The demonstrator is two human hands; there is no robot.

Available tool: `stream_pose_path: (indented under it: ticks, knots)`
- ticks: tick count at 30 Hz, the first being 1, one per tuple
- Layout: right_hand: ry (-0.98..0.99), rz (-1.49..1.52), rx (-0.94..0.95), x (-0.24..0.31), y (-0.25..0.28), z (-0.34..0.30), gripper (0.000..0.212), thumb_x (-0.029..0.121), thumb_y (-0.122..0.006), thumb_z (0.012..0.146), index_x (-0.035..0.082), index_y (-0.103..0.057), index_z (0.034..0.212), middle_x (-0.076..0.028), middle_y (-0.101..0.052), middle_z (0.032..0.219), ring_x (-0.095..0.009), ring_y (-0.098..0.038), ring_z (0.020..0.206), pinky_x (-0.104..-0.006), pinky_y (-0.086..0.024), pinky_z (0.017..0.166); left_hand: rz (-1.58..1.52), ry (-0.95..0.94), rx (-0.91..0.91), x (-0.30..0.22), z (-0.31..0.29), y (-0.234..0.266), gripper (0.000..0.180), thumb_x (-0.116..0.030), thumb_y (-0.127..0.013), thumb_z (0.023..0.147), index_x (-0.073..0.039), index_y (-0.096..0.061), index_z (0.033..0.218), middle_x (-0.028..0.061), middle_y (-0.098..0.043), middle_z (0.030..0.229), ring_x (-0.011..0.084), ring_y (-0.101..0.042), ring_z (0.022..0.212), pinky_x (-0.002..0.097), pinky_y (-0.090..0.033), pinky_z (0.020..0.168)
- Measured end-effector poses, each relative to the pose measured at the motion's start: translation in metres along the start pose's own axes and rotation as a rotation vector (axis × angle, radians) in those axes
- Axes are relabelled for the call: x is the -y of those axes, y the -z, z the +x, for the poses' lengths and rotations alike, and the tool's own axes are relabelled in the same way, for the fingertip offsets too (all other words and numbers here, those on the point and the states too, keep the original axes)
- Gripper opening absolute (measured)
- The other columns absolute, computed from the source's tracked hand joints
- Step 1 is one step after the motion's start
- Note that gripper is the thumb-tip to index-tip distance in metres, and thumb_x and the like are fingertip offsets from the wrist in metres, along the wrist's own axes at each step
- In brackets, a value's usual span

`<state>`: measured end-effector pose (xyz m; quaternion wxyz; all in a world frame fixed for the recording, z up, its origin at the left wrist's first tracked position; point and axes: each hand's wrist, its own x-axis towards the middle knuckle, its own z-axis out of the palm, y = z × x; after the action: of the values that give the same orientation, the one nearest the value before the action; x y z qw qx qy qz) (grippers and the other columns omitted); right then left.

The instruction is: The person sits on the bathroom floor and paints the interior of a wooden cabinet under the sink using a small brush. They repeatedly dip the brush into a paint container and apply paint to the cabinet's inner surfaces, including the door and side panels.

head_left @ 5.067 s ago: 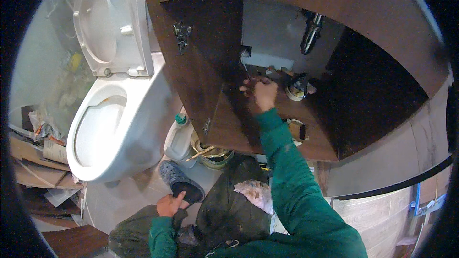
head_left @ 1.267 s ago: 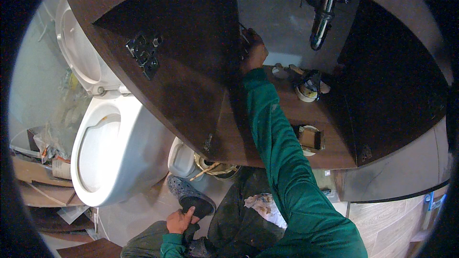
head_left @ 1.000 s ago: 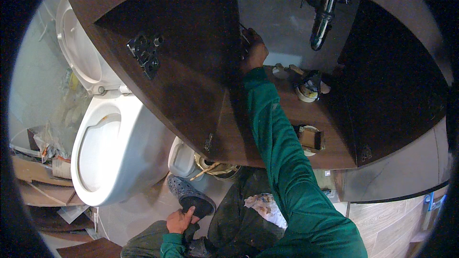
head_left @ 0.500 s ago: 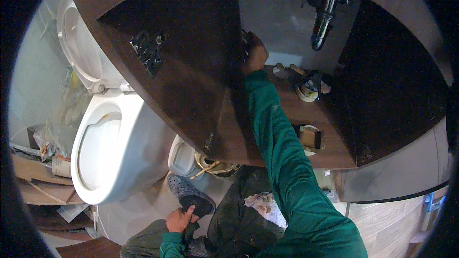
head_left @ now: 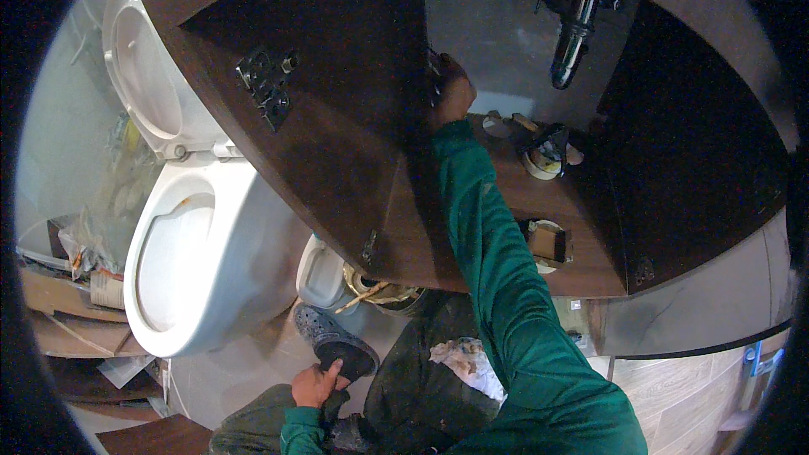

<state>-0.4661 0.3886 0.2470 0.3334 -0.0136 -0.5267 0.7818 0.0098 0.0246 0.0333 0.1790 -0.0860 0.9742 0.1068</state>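
My right hand (head_left: 454,91) reaches deep into a dark brown cabinet (head_left: 514,240). It is closed against the inner edge of the left-hand panel (head_left: 354,93), close to the grey back wall. A small shiny part shows at its fingers, too dark to name. Low in the view, my left hand (head_left: 313,384) is closed at the heel end of a grey clog (head_left: 322,330) with holes in its upper; its thumb lies along the dark rim and part of the fingers is hidden. A chrome drain trap (head_left: 573,29) hangs at the back right of the cabinet.
On the cabinet floor are a tape roll (head_left: 542,164) and a small open cardboard box (head_left: 548,244). A black metal hinge (head_left: 265,88) sticks out from the panel. Left stands a white toilet (head_left: 181,257) with a raised lid, beside a white tub (head_left: 322,274) and cardboard sheets (head_left: 80,324).
The view has shifted very slightly. My right hand stays at the panel's edge with almost no movement, and my left hand remains at the clog.
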Motion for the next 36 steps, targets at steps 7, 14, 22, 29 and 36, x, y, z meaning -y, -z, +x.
stream_pose_path:
  ticks: [7, 14, 22, 29, 36]
  knots:
    - [-0.356, 0.411, -0.124, 0.02, 0.008, -0.022, 0.037, 0.022, -0.067, 0.088, 0.003, -0.067, 0.119, -0.007, -0.07, 0.104, -0.019, -0.063, 0.091, -0.0353, -0.049, 0.078, -0.047, 0.038, 0.092, -0.018, -0.005, 0.023, 0.087, -0.077, -0.041, 0.087, 0.005, -0.071, 0.093, 0.0248, -0.07, 0.087, 0.0414, -0.067, 0.091, 0.0482, -0.05, 0.081]
    - [0.041, -0.283, 0.041, -0.031, 0.02, -0.007, 0.036, 0.019, -0.062, 0.093, 0.004, -0.063, 0.125, -0.006, -0.07, 0.113, -0.019, -0.063, 0.095, -0.0334, -0.05, 0.082, -0.069, 0.127, 0.014, -0.016, -0.004, 0.016, 0.086, -0.077, -0.045, 0.085, 0.004, -0.071, 0.094, 0.0265, -0.07, 0.089, 0.0427, -0.067, 0.092, 0.049, -0.05, 0.083]
    - [-0.281, 0.426, 0.047, -0.031, 0.029, -0.017, 0.029, 0.017, -0.058, 0.094, 0.005, -0.067, 0.119, -0.007, -0.068, 0.116, -0.02, -0.062, 0.097, -0.034, -0.053, 0.081, -0.057, 0.039, -0.009, 0.004, 0.001, -0.005, 0.084, -0.077, -0.044, 0.085, 0.003, -0.072, 0.092, 0.0276, -0.07, 0.091, 0.0436, -0.067, 0.092, 0.0504, -0.05, 0.083]
    - [-0.22, 0.235, -0.077, -0.032, 0.031, -0.027, 0.026, 0.008, -0.057, 0.094, -0.003, -0.066, 0.116, -0.012, -0.067, 0.116, -0.022, -0.064, 0.099, -0.0317, -0.056, 0.079, 0.155, -0.21, -0.145, 0.038, 0.008, -0.039, 0.044, -0.052, -0.058, 0.091, -0.04, -0.055, 0.134, 0.0162, -0.066, 0.086, 0.0381, -0.066, 0.07, 0.049, -0.052, 0.057]
    - [-0.396, 0.552, -0.141, -0.051, 0.034, -0.018, 0.026, 0.005, -0.056, 0.094, -0.005, -0.065, 0.117, -0.012, -0.068, 0.113, -0.023, -0.067, 0.097, -0.033, -0.056, 0.077, -0.08, 0.107, -0.041, -0.005, -0.002, 0.003, 0.083, -0.076, -0.042, 0.086, 0.001, -0.072, 0.088, 0.0272, -0.07, 0.09, 0.0433, -0.067, 0.091, 0.0497, -0.05, 0.082]
